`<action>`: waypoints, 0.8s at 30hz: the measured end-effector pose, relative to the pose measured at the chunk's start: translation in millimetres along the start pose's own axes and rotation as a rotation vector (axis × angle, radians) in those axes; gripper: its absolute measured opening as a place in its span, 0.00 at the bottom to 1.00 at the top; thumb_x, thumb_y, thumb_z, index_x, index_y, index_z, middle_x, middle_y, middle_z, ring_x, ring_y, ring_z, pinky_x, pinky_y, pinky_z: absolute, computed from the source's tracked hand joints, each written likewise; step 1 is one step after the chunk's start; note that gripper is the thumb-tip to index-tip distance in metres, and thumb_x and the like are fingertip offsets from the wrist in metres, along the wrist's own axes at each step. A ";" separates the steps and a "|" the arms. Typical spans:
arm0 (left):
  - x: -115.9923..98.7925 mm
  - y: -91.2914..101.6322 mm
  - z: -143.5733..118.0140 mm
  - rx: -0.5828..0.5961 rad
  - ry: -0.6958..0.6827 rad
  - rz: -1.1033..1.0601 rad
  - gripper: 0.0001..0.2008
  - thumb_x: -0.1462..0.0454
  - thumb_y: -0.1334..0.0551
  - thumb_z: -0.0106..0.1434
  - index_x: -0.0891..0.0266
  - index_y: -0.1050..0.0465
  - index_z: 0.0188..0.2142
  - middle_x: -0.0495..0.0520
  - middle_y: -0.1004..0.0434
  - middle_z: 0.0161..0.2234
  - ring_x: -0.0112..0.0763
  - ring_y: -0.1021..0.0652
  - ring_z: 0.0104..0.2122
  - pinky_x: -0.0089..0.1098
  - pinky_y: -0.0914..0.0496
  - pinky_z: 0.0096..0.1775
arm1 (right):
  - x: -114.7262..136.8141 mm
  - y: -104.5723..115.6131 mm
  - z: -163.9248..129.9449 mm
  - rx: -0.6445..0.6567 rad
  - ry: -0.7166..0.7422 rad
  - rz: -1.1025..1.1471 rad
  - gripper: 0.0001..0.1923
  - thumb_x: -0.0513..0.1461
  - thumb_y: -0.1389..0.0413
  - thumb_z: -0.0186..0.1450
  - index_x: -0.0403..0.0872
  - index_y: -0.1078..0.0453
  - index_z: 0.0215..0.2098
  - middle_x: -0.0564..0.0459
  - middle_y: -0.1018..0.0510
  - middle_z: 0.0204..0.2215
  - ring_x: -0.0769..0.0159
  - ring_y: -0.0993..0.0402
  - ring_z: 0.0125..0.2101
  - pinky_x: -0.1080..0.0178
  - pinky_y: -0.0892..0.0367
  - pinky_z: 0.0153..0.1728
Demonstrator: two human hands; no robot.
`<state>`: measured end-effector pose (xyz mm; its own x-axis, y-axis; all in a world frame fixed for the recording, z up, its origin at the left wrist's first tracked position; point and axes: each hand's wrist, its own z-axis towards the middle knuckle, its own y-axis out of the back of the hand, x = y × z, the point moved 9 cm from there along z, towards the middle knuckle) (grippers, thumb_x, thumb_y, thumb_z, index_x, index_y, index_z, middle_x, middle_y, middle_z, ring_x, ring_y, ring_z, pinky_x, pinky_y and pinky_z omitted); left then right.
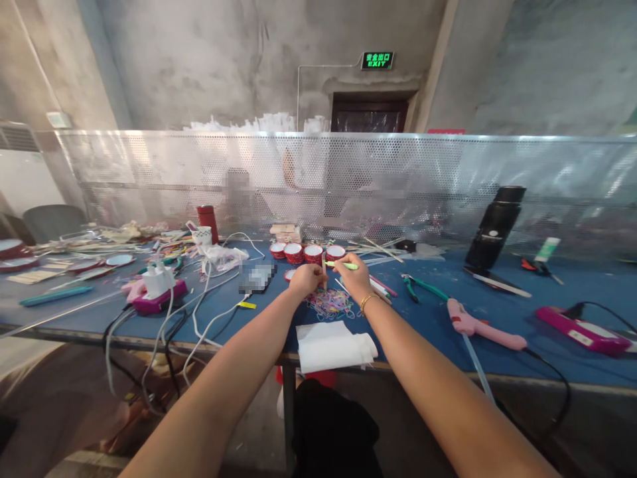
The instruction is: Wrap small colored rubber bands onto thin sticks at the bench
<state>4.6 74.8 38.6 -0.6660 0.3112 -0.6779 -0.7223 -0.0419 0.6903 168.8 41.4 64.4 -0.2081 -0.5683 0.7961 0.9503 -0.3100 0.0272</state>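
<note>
Under a bare grey concrete wall [229, 60], a silvery perforated metal screen [199, 162] backs a crowded blue worktop [423, 325]. At the left sits a purple power strip [159, 304]; a white cable [226, 311] with a yellow tag loops near the left forearm, so a backward elbow could drag it. Small round red tubs with pale insides [294, 259] stand in a row behind the hands; a forward knock might topple one. The left hand [307, 279] is closed in a narrow pinch around a thin, pale, upright stick [324, 271], above a tangle of multicoloured elastic bands [328, 305]. If that pinch slackens, the stick could tilt or snag bands. The right hand [354, 275] grips a lime-green pen [350, 266] pointed at the stick; whether the tip touches, I can't tell. Too hard a push could make it skid. Farther right lies a pink glue gun [490, 330], well apart; whether it's hot, I can't tell.
</note>
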 end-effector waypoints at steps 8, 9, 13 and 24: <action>-0.7 1.0 -0.5 -0.007 0.001 0.007 0.07 0.62 0.33 0.61 0.62 0.22 0.28 0.50 0.19 0.28 0.27 0.24 0.26 0.26 0.35 0.29 | -2.8 -0.7 -0.4 0.006 -0.028 -0.008 0.10 0.47 0.43 0.55 0.51 0.34 0.23 0.54 0.22 0.22 0.62 0.29 0.26 0.61 0.35 0.32; -0.7 1.1 -0.4 -0.008 0.003 0.000 0.07 0.61 0.33 0.61 0.62 0.21 0.29 0.50 0.19 0.28 0.28 0.24 0.26 0.26 0.34 0.30 | -3.4 -1.4 -0.6 0.010 -0.029 -0.008 0.10 0.47 0.43 0.55 0.51 0.34 0.23 0.54 0.22 0.22 0.61 0.29 0.26 0.61 0.35 0.32; 1.7 0.2 1.1 0.000 0.024 -0.053 0.06 0.62 0.33 0.60 0.62 0.21 0.29 0.51 0.18 0.28 0.29 0.22 0.28 0.27 0.32 0.32 | -5.7 0.6 -0.5 -0.019 -0.041 0.009 0.10 0.47 0.43 0.54 0.51 0.34 0.22 0.55 0.22 0.21 0.62 0.29 0.25 0.62 0.35 0.31; 5.2 -2.2 3.3 0.000 -0.014 -0.047 0.09 0.59 0.33 0.61 0.62 0.21 0.29 0.50 0.19 0.28 0.29 0.24 0.27 0.28 0.33 0.32 | -3.0 0.5 -0.6 -0.013 -0.059 0.004 0.08 0.46 0.44 0.54 0.51 0.34 0.21 0.54 0.22 0.21 0.63 0.31 0.25 0.63 0.36 0.30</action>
<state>3.3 79.6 34.4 -0.6290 0.3259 -0.7058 -0.7524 -0.0269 0.6582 169.8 42.5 61.7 -0.1902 -0.5234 0.8306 0.9480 -0.3180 0.0168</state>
